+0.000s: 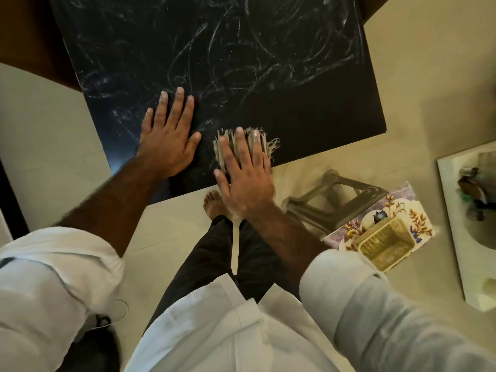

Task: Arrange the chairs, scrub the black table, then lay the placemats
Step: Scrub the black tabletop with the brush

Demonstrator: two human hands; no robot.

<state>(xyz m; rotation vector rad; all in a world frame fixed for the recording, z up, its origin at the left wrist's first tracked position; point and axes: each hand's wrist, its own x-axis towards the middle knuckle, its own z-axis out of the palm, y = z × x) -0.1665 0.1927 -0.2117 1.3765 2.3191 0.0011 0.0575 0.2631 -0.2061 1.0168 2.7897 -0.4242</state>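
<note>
My left hand (167,140) lies flat, fingers spread, on the black table (308,108) near its front edge. Just beside it, my right hand (243,174) presses open-palmed on a frayed cloth (261,146) at the table's edge. Whitish swirls streak the tabletop beyond my hands. To my right on the floor stands a grey plastic stool (330,200), touching a flowered mat (397,210) that carries a gold mesh basket (386,241).
</note>
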